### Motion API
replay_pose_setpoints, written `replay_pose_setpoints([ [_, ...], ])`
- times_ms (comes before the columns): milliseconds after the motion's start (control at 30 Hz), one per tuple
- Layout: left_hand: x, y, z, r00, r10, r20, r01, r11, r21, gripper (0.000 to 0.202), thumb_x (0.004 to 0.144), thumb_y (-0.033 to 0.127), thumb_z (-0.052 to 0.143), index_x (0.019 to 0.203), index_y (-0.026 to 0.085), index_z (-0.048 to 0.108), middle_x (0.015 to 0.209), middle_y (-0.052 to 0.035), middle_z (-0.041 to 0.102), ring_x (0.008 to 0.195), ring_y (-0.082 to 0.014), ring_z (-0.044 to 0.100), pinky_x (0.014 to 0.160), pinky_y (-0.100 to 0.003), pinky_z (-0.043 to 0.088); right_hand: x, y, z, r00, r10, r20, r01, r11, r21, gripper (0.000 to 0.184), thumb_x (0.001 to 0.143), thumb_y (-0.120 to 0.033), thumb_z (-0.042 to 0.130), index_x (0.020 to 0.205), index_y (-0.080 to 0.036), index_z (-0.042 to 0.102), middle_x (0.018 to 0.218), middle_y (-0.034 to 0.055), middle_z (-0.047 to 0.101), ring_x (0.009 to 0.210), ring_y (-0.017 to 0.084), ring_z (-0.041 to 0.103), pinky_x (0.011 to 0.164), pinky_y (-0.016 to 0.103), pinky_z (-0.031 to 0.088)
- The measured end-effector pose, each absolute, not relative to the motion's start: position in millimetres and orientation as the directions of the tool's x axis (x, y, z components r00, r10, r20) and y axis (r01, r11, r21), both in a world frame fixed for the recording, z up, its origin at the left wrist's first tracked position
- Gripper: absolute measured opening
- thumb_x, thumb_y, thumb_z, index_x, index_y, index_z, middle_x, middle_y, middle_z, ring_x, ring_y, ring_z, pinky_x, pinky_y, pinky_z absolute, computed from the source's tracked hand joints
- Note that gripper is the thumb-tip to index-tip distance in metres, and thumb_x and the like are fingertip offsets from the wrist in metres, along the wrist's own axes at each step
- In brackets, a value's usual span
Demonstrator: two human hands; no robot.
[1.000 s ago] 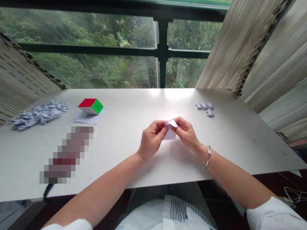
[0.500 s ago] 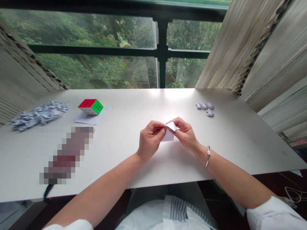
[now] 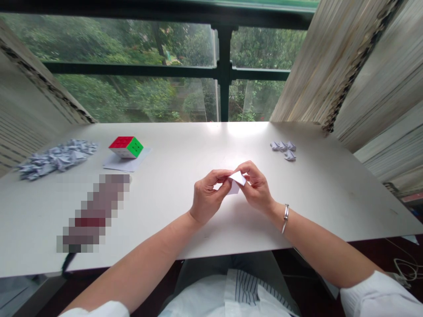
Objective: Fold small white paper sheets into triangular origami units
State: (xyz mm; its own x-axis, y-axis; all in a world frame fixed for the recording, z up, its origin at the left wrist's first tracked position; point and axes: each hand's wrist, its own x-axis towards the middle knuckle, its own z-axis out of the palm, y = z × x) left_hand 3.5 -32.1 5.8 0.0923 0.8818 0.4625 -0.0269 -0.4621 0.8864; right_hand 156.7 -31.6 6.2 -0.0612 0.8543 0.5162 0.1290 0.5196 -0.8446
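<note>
Folding: white paper (image 3: 238, 177), over the surface (image 3: 161, 189) between its front and back edges; apparently mid-fold.
Left hand (image 3: 210, 193): pinching the paper's left side.
Right hand (image 3: 256, 187): pinching its right side.
Next move: likely calls for aligning and pressing the fold.
Folded pieces (image 3: 290, 156): four, near back right corner.

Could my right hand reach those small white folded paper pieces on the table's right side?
Probably yes: only white tabletop shows between your bare right hand and the small white folded paper pieces. That hand pinches the creased white paper sheet, though, so it may need to let go.
</note>
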Motion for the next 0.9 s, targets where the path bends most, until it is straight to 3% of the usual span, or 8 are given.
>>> replay_pose_setpoints([
  [133, 1, -31, 7, 0.1, 0.858, 0.503, -0.022, -0.504, 0.864, 0.012, 0.084, 0.024, 0.07, 0.095, 0.023, 0.073, 0.088, -0.0029, 0.073, 0.08, -0.0159, 0.067, 0.076, -0.027, 0.054, 157, -33, 9, -0.063, 0.837, 0.543, 0.166, 0.545, -0.822, 0.003, 0.088, -0.025, 0.061, 0.09, -0.025, 0.063, 0.091, 0.0035, 0.058, 0.085, 0.017, 0.059, 0.068, 0.03, 0.052],
  [367, -9, -28, 16, 0.024, 0.767, 0.642, 0.29, -0.62, 0.729, 0.008, 0.086, 0.023, 0.065, 0.091, 0.023, 0.072, 0.084, -0.0021, 0.072, 0.074, -0.0144, 0.065, 0.069, -0.026, 0.052, 163, -38, 19, -0.138, 0.837, 0.529, 0.048, 0.539, -0.841, 0.025, 0.09, -0.021, 0.054, 0.111, -0.028, 0.066, 0.109, 0.006, 0.059, 0.101, 0.02, 0.06, 0.084, 0.036, 0.056],
  [467, -12, -29, 19, 0.107, 0.712, 0.694, 0.343, -0.681, 0.647, 0.009, 0.087, 0.023, 0.063, 0.091, 0.023, 0.072, 0.085, -0.0036, 0.073, 0.077, -0.0157, 0.067, 0.071, -0.027, 0.053, 168, -37, 24, -0.104, 0.863, 0.495, 0.031, 0.5, -0.865, 0.02, 0.093, -0.032, 0.054, 0.1, -0.024, 0.071, 0.105, 0.0072, 0.06, 0.098, 0.02, 0.061, 0.078, 0.035, 0.056],
  [633, -13, -29, 18, 0.248, 0.648, 0.72, 0.297, -0.758, 0.581, 0.011, 0.087, 0.021, 0.062, 0.094, 0.024, 0.071, 0.089, -0.0053, 0.074, 0.081, -0.0167, 0.069, 0.069, -0.027, 0.054, 172, -32, 26, -0.175, 0.899, 0.402, 0.026, 0.412, -0.911, 0.019, 0.086, -0.04, 0.067, 0.085, -0.021, 0.071, 0.085, 0.0041, 0.063, 0.077, 0.016, 0.061, 0.068, 0.031, 0.055],
  [733, -12, -29, 17, 0.242, 0.67, 0.702, 0.299, -0.74, 0.603, 0.011, 0.087, 0.019, 0.063, 0.093, 0.023, 0.07, 0.088, -0.0052, 0.073, 0.078, -0.0158, 0.067, 0.067, -0.026, 0.052, 173, -30, 26, -0.174, 0.914, 0.367, 0.044, 0.379, -0.924, 0.021, 0.085, -0.04, 0.068, 0.079, -0.02, 0.07, 0.082, 0.0042, 0.064, 0.075, 0.016, 0.061, 0.067, 0.032, 0.054],
  [900, -7, -28, 12, 0.142, 0.828, 0.543, 0.191, -0.561, 0.805, 0.008, 0.083, 0.023, 0.068, 0.091, 0.021, 0.069, 0.086, -0.0032, 0.071, 0.076, -0.0147, 0.065, 0.07, -0.025, 0.052, 171, -29, 28, -0.142, 0.938, 0.318, 0.005, 0.322, -0.947, 0.024, 0.082, -0.039, 0.07, 0.072, -0.018, 0.066, 0.074, 0.0018, 0.061, 0.066, 0.014, 0.059, 0.062, 0.029, 0.051],
])
